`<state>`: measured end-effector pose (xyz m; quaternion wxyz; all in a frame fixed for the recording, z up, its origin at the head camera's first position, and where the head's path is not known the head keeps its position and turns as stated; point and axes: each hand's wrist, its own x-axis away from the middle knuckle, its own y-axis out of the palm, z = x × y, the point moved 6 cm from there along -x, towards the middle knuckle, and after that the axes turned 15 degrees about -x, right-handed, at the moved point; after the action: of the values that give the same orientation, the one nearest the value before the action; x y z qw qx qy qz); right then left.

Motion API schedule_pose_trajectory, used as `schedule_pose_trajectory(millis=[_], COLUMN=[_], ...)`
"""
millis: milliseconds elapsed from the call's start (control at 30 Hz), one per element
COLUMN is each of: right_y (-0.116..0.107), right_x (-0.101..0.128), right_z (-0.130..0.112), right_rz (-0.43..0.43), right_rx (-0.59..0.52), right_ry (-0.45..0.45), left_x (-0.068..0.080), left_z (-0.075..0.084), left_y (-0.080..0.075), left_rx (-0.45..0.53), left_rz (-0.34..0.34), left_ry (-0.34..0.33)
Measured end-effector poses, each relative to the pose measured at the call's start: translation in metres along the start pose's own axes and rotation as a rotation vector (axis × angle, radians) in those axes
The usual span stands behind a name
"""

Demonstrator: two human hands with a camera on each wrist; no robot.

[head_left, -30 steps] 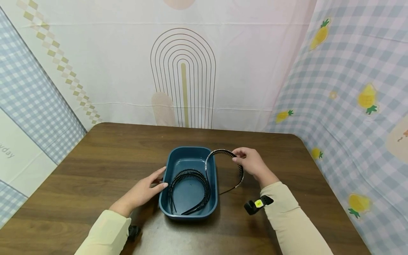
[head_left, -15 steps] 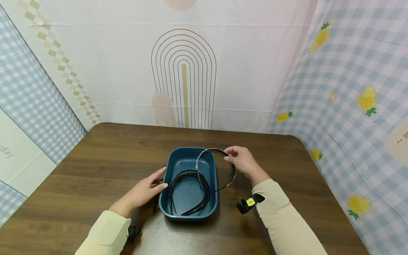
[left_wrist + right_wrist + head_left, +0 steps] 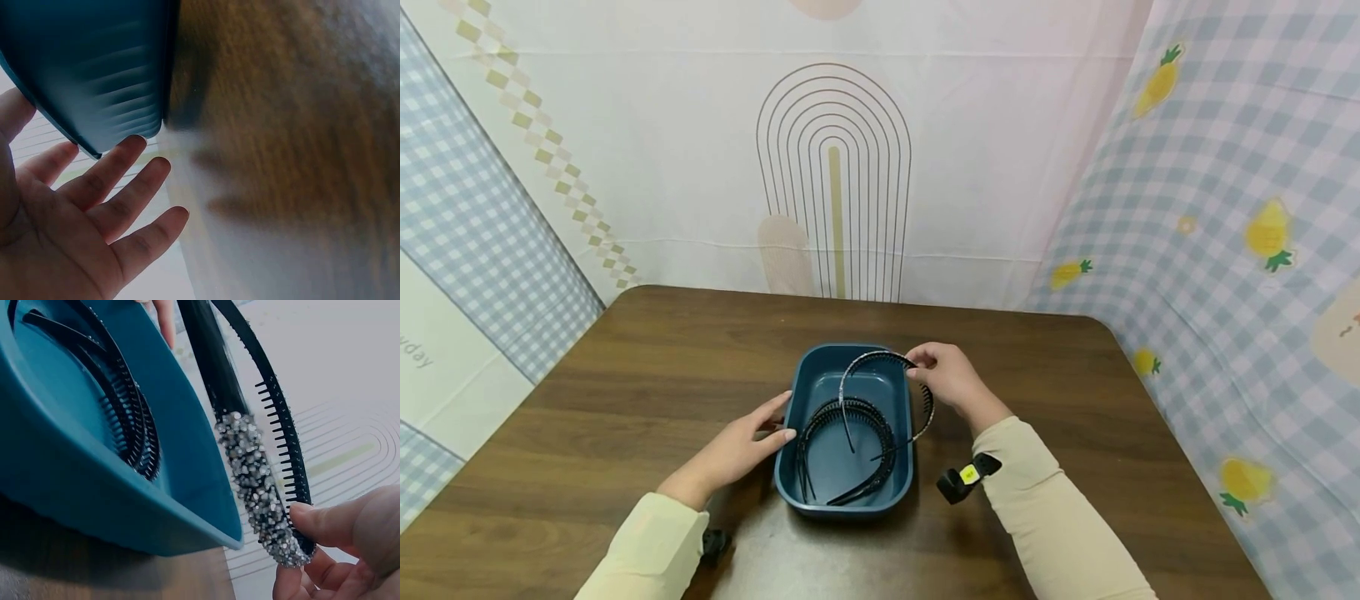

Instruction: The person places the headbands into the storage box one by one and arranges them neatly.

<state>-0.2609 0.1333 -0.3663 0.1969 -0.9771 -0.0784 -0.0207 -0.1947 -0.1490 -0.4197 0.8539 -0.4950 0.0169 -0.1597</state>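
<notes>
My right hand [image 3: 951, 382] pinches a black toothed headband [image 3: 284, 434] covered in silvery sparkles. In the head view the headband hangs partly over a blue rectangular bin [image 3: 904, 492], its two ends pointing down and toward the front. Inside the bin several black headbands [image 3: 886, 450] lie nested together, their teeth facing inward. My left hand [image 3: 733, 454] rests against the bin's left side, its fingers fairly straight; the left wrist view shows fingertips [image 3: 133, 142] at the bin's rim and wall.
The bin stands on a dark brown wooden table [image 3: 700, 358]. Behind it hangs a white patterned cloth [image 3: 985, 167], and a blue checked cloth [image 3: 1195, 292] hangs at the right. A small black camera [image 3: 957, 483] is strapped to the right wrist.
My right hand has moved left with the headband, carrying it from the bin's right edge to partly above the bin. The left hand and the bin have stayed put.
</notes>
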Motion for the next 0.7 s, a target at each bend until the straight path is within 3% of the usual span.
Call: schedule_pose_trajectory(millis=[700], right_y=[0.037], right_x=[-0.006], right_z=[-0.016], right_rz=[-0.085], right_rx=[0.142], right_ry=[-0.037], left_x=[0.001], left_z=[0.001], left_y=[-0.001], left_rx=[0.004], left_rz=[-0.014], left_ry=[-0.007])
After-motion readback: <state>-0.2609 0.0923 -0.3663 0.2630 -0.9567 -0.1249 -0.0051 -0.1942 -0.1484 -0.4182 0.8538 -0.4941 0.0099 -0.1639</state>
